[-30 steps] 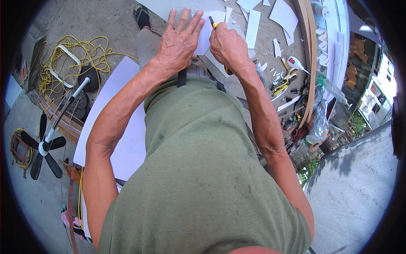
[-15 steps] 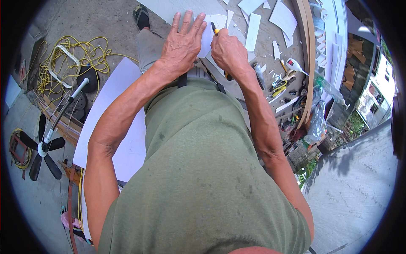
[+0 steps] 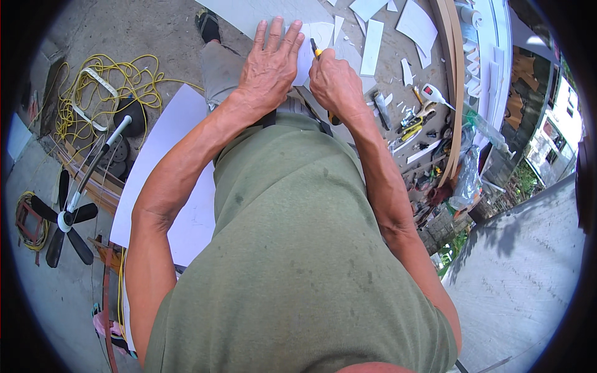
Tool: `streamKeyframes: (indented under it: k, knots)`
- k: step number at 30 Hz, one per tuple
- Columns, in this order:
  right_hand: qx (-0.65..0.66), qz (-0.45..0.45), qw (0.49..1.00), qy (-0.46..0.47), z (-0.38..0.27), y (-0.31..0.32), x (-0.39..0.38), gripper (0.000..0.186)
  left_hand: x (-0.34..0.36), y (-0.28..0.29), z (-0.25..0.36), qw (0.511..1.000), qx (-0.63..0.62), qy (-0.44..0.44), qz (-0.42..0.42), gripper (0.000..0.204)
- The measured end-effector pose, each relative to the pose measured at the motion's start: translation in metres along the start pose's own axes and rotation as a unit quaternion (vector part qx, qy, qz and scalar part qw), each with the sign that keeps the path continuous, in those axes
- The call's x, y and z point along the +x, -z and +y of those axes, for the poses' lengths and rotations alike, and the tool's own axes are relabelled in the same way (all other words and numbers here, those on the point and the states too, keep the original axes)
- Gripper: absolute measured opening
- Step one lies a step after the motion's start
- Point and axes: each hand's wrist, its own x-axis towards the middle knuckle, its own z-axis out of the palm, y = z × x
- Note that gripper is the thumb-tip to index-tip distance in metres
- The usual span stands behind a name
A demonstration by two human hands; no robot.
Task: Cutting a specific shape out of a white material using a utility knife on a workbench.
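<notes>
My left hand (image 3: 268,68) lies flat on a white sheet (image 3: 304,62), its fingers stretched forward and slightly apart. Beside it, my right hand (image 3: 337,84) is closed around a yellow and black utility knife (image 3: 318,52). The knife's dark front end points forward over the sheet, just right of my left fingertips; whether its tip touches the surface I cannot tell. Under and beyond my hands extends a larger pale panel (image 3: 249,11). Narrow white offcuts, one a long strip (image 3: 372,48), lie to the right of the knife.
Hand tools and a white bottle (image 3: 431,93) crowd the right side, beside a curved brown strip (image 3: 459,81). At left are a tangled yellow cord (image 3: 99,65) and a fan with black blades (image 3: 64,219). A large white sheet (image 3: 189,233) lies beneath my left arm.
My right hand and the knife have shifted slightly toward me. The left hand stays flat in nearly the same place.
</notes>
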Motion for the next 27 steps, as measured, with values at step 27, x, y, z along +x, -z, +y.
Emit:
streamKeyframes:
  k: [27]
  knots:
    - [0.026, -0.019, 0.999, -0.015, -0.003, -0.005, -0.02, 0.031, 0.003, 0.005, 0.003, 1.0, 0.0, 0.0, -0.014, 0.096]
